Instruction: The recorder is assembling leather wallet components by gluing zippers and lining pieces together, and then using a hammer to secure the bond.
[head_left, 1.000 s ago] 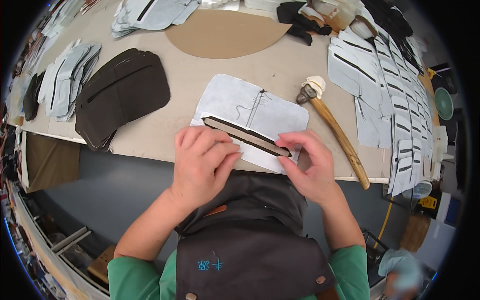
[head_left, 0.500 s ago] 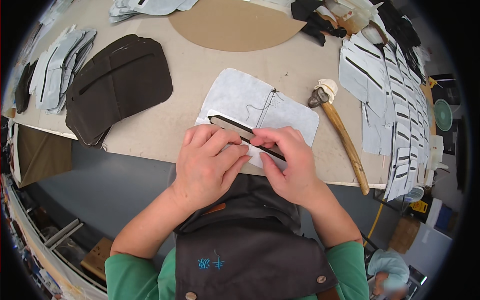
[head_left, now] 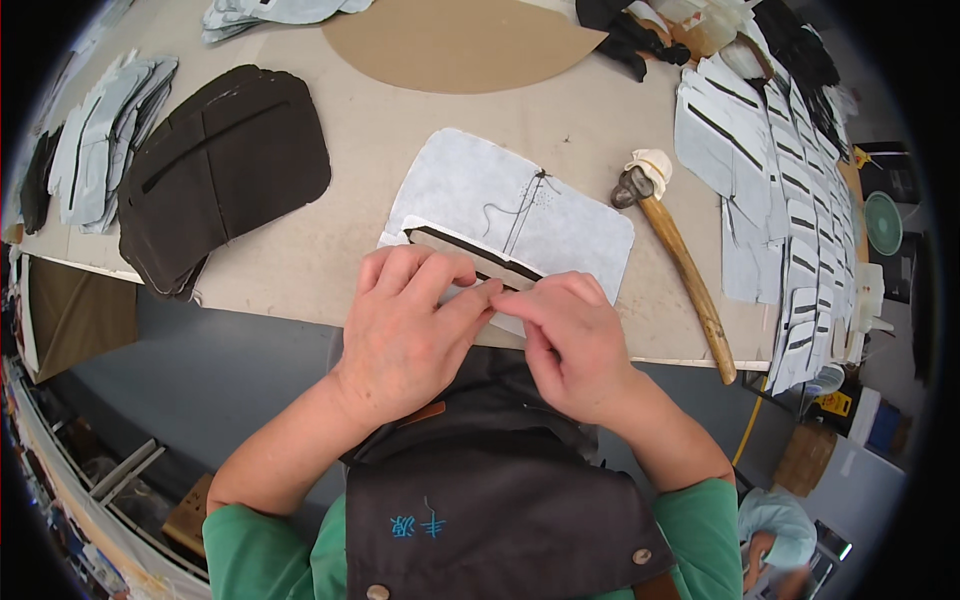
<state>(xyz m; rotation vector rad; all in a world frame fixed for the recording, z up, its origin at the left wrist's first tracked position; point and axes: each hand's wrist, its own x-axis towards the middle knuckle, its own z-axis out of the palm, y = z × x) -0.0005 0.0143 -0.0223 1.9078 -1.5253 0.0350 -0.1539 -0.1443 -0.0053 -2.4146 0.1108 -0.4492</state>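
Now | left hand point(head_left: 405, 325) flat on pale fabric panel point(head_left: 520, 215) at near desk point(head_left: 380, 150) edge, steadying it | right hand point(head_left: 570, 345) fingertips pinched on dark strip point(head_left: 470, 252), likely pressing it | hammer point(head_left: 675, 250) within reach.

grey fabric panel point(head_left: 500, 205) | flat at table edge; dark slit strip point(head_left: 470, 252) across near side

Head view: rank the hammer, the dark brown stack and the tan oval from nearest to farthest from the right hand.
1. Hammer: just right of the right hand, handle running toward the table edge.
2. Tan oval: straight ahead, at the far side of the table.
3. Dark brown stack: far left, beyond the left hand.
The last two are fairly close.
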